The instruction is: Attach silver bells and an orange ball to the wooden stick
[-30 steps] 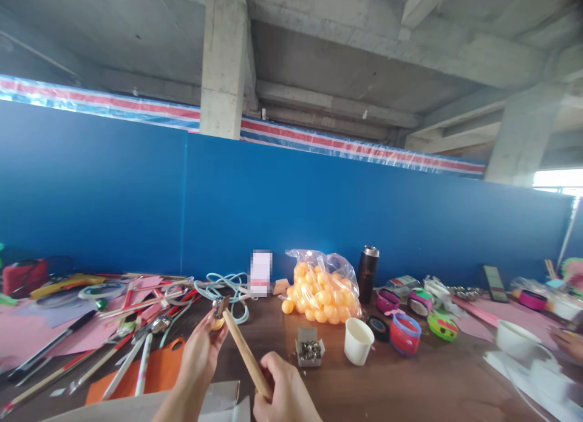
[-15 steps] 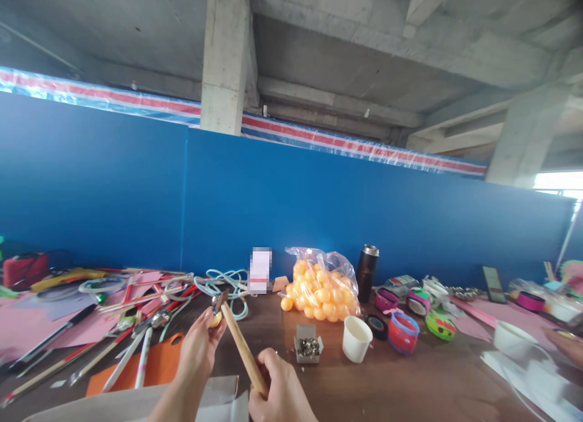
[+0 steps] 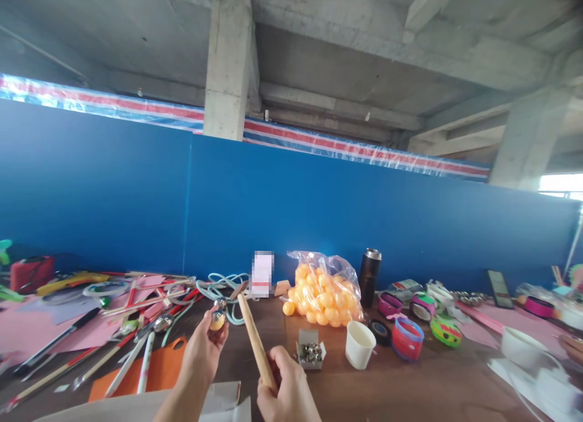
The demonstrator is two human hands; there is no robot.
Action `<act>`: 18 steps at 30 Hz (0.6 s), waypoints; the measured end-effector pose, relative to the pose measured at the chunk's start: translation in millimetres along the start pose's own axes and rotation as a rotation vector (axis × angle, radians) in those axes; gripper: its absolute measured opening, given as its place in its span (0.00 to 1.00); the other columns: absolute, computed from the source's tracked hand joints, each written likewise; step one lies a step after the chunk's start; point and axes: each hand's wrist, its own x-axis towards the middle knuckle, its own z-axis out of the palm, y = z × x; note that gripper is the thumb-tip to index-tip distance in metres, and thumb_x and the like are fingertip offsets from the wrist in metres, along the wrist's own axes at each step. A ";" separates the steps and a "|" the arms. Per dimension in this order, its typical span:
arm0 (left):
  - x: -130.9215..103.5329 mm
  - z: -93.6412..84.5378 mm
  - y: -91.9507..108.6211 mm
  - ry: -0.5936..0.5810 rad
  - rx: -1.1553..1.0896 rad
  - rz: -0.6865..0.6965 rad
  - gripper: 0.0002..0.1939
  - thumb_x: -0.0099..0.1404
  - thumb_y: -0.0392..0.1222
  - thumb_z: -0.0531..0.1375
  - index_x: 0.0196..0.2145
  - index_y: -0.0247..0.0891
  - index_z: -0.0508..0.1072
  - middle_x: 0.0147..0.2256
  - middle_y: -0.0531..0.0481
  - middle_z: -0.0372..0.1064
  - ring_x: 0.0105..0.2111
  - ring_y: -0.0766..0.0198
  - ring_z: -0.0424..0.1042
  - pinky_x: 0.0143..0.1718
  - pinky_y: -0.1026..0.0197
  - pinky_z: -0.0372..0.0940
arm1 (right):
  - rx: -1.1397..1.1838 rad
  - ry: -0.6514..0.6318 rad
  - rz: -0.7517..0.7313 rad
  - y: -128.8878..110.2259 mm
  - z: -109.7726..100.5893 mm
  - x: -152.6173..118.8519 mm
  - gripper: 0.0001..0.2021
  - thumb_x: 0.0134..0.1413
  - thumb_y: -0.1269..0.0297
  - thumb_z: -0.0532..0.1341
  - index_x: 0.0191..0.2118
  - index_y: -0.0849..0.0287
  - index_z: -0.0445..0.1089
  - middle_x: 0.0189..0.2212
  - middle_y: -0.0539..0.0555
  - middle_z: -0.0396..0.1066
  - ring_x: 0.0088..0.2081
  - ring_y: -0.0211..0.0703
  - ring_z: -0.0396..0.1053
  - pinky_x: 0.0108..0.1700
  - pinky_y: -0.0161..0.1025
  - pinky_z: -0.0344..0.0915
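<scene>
My left hand (image 3: 203,352) is closed on a small shiny ball (image 3: 218,320), gold below, with a silvery round piece (image 3: 220,303) at its top; their exact kind is unclear. My right hand (image 3: 285,382) grips the wooden handle of a hammer (image 3: 255,340), which leans up and to the left. The hammer's dark head is tipped just right of the silvery piece, apart from it. Right of my right hand stands a small open box (image 3: 310,358) of shiny metal pieces. Beneath my left forearm lies a pale cardboard box (image 3: 223,391), partly cut off.
Behind the small box sits a clear bag of orange balls (image 3: 323,297), near a black flask (image 3: 370,276). A white paper cup (image 3: 359,349) and black tape (image 3: 379,332) are to the right. Sticks, cords and an orange sheet (image 3: 159,361) clutter the left. A blue partition (image 3: 341,209) closes the back.
The hammer's head has swung away from the silvery piece, up and to the right, opening a gap. My left hand keeps its hold, and the whole view has shifted slightly.
</scene>
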 end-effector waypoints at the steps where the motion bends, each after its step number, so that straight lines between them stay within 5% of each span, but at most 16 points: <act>1: 0.0 -0.2 0.0 -0.005 0.007 -0.004 0.07 0.61 0.37 0.55 0.35 0.36 0.72 0.28 0.50 0.68 0.24 0.71 0.68 0.26 0.67 0.67 | -0.004 -0.016 0.002 -0.3 0.6 0.1 0.11 0.36 0.77 0.53 0.29 0.55 0.57 0.21 0.45 0.60 0.24 0.37 0.62 0.25 0.29 0.55; 18: 3.0 -2.2 -4.1 0.028 0.081 0.032 0.03 0.57 0.35 0.58 0.31 0.35 0.70 0.29 0.51 0.66 0.23 0.73 0.67 0.24 0.69 0.65 | -0.108 -0.092 0.028 3.2 9.1 -1.0 0.14 0.29 0.79 0.52 0.28 0.55 0.57 0.20 0.44 0.60 0.22 0.35 0.60 0.24 0.28 0.53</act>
